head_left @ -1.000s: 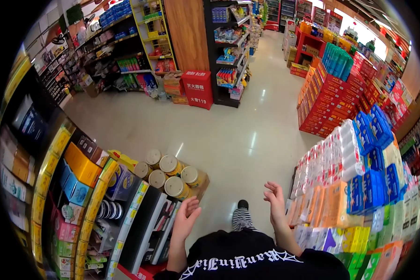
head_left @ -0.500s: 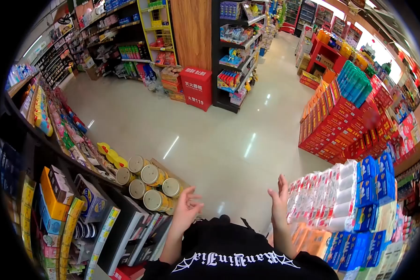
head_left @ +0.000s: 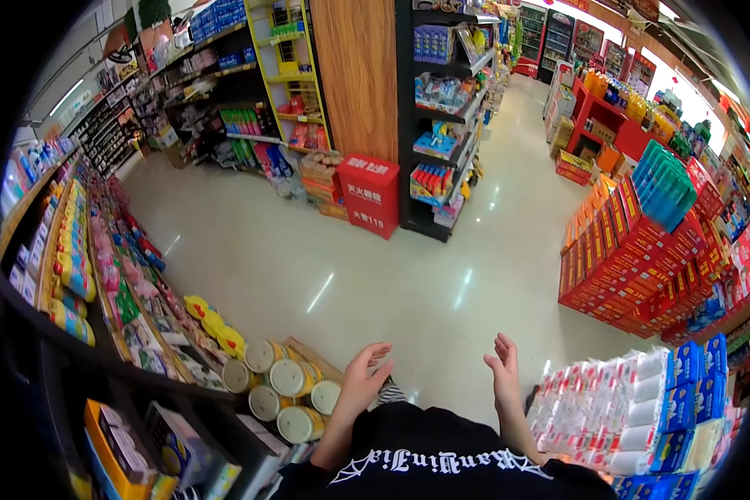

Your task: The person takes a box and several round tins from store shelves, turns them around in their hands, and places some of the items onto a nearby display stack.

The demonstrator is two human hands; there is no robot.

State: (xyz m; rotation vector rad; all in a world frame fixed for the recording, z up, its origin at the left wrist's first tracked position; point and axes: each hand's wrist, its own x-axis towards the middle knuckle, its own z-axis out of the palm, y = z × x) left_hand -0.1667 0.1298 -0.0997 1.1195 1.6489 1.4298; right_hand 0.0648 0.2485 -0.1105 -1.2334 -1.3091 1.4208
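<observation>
Both of my hands hang in the air in front of my black top [head_left: 442,454]. My left hand [head_left: 365,379] has its fingers apart and holds nothing; it is nearest to a cluster of yellow tubs with pale lids [head_left: 293,378] on the floor. My right hand [head_left: 503,371] is raised with its fingers stretched up, also without anything in it. To its right stands a stack of white paper rolls in clear and red wrap [head_left: 596,400], apart from the fingers.
A red fire extinguisher box [head_left: 369,196] stands by a wooden pillar [head_left: 357,75]. Stacked red cartons [head_left: 617,262] carry green bottles [head_left: 663,185] at right. Shelves of goods [head_left: 75,242] run along the left. Tiled floor [head_left: 400,292] lies between.
The view has shifted, so the shelves and boxes sit lower and farther right. My fingers remain spread, and my left hand appears slightly farther right and lower.
</observation>
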